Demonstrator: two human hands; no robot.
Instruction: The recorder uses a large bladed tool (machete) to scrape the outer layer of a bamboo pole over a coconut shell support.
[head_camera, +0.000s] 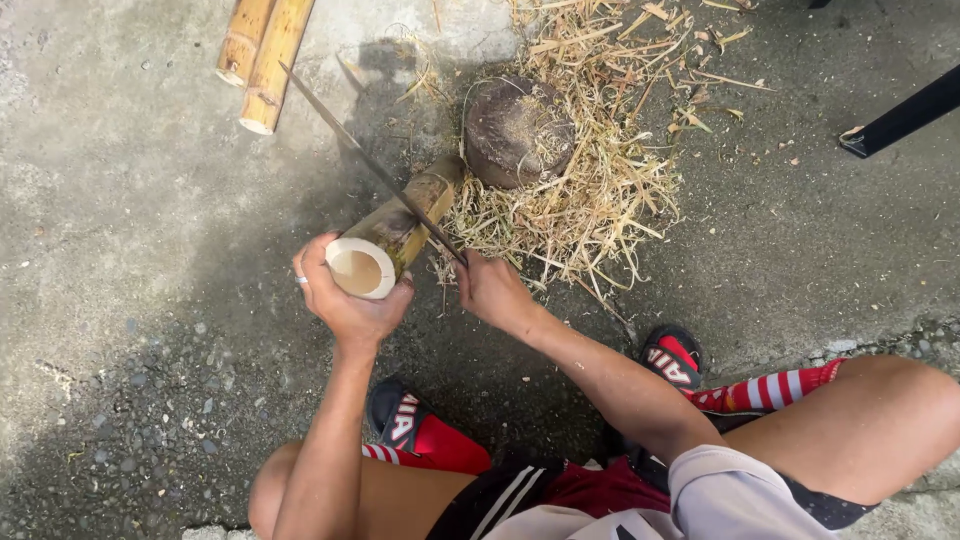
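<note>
Bamboo fills the left hand (345, 300): a thick, short bamboo piece (395, 235), its cut hollow end facing up, with the fingers wrapped around that end and clamped on it. Its far end rests against a round dark wooden block (517, 130) beyond the hand. The right hand (492, 290), just beside the left, is closed tight on the handle of a long knife (375, 165), whose blade lies slanted across the bamboo piece. Dry shavings (590, 170) are heaped beyond the right hand around the block. Two thinner bamboo poles (262, 55) lie well beyond the left hand on the concrete ground (120, 250).
</note>
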